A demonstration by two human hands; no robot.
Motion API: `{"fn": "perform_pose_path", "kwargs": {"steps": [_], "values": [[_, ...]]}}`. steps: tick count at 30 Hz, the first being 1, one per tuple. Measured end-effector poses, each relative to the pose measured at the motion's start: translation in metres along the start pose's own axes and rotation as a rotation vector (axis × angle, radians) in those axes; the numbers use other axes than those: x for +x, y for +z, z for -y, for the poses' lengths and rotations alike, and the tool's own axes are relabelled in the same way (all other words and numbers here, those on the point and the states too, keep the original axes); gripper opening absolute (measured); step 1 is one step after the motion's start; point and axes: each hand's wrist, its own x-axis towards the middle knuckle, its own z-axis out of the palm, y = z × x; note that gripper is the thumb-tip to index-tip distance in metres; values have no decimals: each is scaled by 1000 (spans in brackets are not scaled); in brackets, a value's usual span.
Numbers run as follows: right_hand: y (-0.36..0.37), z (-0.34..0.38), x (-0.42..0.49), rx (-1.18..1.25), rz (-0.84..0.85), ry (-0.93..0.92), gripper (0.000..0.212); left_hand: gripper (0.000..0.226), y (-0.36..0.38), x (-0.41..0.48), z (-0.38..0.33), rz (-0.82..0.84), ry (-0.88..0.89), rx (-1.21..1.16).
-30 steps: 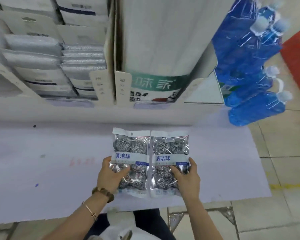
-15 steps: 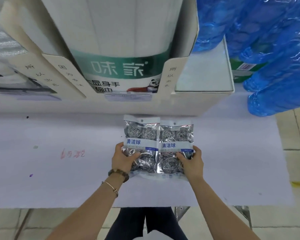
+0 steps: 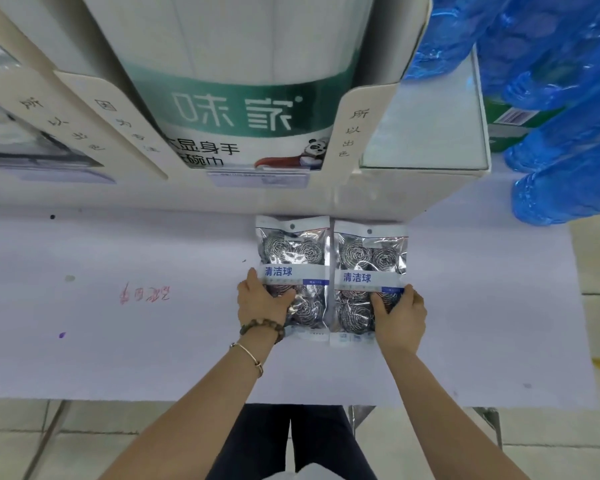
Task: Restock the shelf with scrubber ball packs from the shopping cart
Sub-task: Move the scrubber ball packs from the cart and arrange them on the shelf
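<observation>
Two clear packs of steel scrubber balls lie side by side on the white bottom shelf board (image 3: pixel 118 341), their tops close under the shelf above. The left scrubber pack (image 3: pixel 293 251) is gripped at its lower left by my left hand (image 3: pixel 262 303), which wears a bead bracelet. The right scrubber pack (image 3: pixel 371 258) is gripped at its lower right by my right hand (image 3: pixel 400 315). Both packs carry a white band with blue lettering. The shopping cart is out of view.
Above the packs runs a cream shelf edge (image 3: pixel 187 195) with a large white-and-green dishcloth box (image 3: pixel 232 109) in cardboard dividers. Blue plastic-wrapped bottles (image 3: pixel 561 133) hang at the right. Red scribbles (image 3: pixel 146 294) mark the board. Tiled floor lies at the right.
Both hands have pushed the two packs further back on the board toward the upper shelf's edge, and the view has moved closer and to the right.
</observation>
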Motion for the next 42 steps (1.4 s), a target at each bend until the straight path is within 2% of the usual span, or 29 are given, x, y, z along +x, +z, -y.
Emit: {"fn": "perform_pose_path", "kwargs": {"steps": [3, 5, 7, 11, 17, 23, 29, 36, 42], "values": [[-4, -2, -7, -95, 26, -191, 75, 92, -1, -12, -8, -55, 220, 250], [-3, -6, -14, -201, 112, -335, 78, 94, 2, -19, -8, 53, 372, 466], [1, -8, -20, -298, 143, -424, 80, 97, 6, -20, -3, 152, 424, 635], [2, 3, -18, -417, 212, -391, 79, 101, 7, -13, 2, 231, 457, 716], [-3, 23, -10, -452, 275, -319, 86, 105, 4, -6, -3, 258, 499, 795], [-16, 30, -7, -504, 369, -332, 86, 101, -4, -10, -6, 308, 458, 709], [-46, 45, -13, -413, 306, -401, 65, 57, -30, -34, -13, 237, 452, 395], [-62, 68, -54, -201, 356, -642, 48, 45, -88, -82, -9, 85, 447, 190], [-54, 108, -98, -129, 484, -875, 52, 47, -130, -115, 39, -67, 322, 73]]}}
